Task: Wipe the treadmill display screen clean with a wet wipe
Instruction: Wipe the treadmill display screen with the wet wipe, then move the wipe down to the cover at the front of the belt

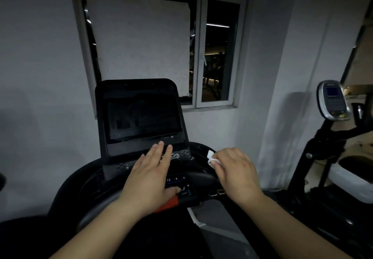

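Observation:
The treadmill's dark display screen (142,118) stands upright in a black console ahead of me, with faint smears on its glass. My left hand (150,175) lies flat and open below the screen, its fingertips touching the console's lower bezel. My right hand (235,173) hovers to the right of the console, closed around a small white wet wipe (211,158) that sticks out past the fingers. The wipe is apart from the screen.
A button panel (179,186) with numbers and a START key sits under my left hand, beside a red safety key (167,205). A curved black handlebar (199,175) crosses below the console. An exercise bike (333,101) stands at the right. A window (218,51) is behind.

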The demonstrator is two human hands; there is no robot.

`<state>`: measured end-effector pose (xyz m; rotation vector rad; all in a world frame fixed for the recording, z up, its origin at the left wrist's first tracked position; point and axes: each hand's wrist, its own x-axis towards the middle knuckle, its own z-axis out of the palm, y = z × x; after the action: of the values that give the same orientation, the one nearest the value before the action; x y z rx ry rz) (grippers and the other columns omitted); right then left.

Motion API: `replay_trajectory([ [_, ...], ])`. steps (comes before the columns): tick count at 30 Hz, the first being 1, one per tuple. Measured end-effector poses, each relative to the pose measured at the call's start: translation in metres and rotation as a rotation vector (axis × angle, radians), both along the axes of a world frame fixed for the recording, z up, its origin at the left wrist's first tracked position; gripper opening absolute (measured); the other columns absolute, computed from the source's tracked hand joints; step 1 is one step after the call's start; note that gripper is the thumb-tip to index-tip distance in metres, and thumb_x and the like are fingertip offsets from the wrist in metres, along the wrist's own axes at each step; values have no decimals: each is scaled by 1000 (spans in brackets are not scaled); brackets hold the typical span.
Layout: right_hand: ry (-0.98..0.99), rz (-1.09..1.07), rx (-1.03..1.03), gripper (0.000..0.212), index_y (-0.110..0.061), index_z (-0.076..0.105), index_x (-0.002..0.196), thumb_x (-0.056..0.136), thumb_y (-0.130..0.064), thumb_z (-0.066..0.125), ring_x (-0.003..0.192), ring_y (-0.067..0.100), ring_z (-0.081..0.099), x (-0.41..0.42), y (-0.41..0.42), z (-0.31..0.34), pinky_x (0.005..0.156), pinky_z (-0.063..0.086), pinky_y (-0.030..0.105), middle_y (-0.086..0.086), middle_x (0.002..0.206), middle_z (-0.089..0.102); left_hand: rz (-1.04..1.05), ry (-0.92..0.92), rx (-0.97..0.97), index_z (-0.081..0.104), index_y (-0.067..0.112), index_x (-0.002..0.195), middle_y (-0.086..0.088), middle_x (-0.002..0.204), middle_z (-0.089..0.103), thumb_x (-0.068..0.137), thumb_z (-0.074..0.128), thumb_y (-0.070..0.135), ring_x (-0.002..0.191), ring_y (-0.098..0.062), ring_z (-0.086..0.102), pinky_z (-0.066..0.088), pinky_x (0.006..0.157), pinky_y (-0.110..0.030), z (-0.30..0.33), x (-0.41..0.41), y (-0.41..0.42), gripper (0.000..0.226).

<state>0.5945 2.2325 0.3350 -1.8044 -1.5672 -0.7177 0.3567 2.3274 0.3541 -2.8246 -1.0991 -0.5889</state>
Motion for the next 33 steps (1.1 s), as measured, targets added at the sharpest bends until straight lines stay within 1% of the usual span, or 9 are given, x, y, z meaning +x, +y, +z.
replay_trajectory([
  [3,-16,-12,20,10,-23,65,89,92,-25,74,88,20,58,5,-24,3,79,37,29,-9,89,64,12,-8,13,-21,26,159,-2,168,-25,90,58,68,155,-16,-21,1,129,-41,5,4,-20,113],
  [7,-12,-13,35,11,-21,64,88,91,-25,74,88,22,59,17,-58,8,80,37,30,-8,89,64,20,-11,35,-19,25,160,-3,169,-23,89,59,68,156,-18,-18,3,129,-42,10,18,-54,114],
  [12,-17,45,31,11,-20,63,88,93,-26,70,92,21,57,37,-106,6,81,36,29,-8,93,63,63,-8,38,-17,25,160,-3,170,-21,88,59,68,156,-18,-18,1,128,-41,11,40,-111,113],
  [14,-19,78,16,10,-19,64,90,94,-27,69,99,21,58,43,-127,0,86,40,32,-6,102,66,79,9,29,-16,25,161,-2,170,-20,88,60,68,156,-17,-17,1,128,-40,6,48,-138,113],
  [16,-4,119,20,9,-17,66,92,93,-26,68,112,23,60,47,-148,-8,95,48,40,-2,118,68,99,33,23,-16,25,161,-1,169,-21,88,60,68,155,-17,-18,1,128,-41,-1,55,-164,114],
  [17,1,136,17,8,-16,67,92,93,-24,69,119,25,59,49,-158,-12,99,49,43,1,126,67,109,43,20,-16,25,161,-1,169,-21,87,60,68,155,-16,-19,2,128,-41,-5,58,-175,114],
  [20,-11,166,-32,8,-16,69,88,93,-22,71,133,28,55,54,-185,-26,111,44,45,9,139,63,137,82,-10,-16,27,161,-1,170,-21,87,60,69,155,-16,-20,2,128,-42,-19,67,-209,114],
  [26,11,185,-122,9,-17,72,90,92,-26,72,137,28,52,54,-227,-58,114,42,50,9,142,62,160,126,-108,-15,28,161,0,170,-21,86,61,68,155,-16,-20,0,128,-43,-49,71,-258,114],
  [33,58,167,-213,13,-18,73,96,95,-27,65,140,26,49,46,-251,-108,118,38,49,9,143,61,157,200,-214,-16,28,160,-1,169,-21,87,62,66,155,-17,-19,-1,128,-43,-100,71,-278,114],
])
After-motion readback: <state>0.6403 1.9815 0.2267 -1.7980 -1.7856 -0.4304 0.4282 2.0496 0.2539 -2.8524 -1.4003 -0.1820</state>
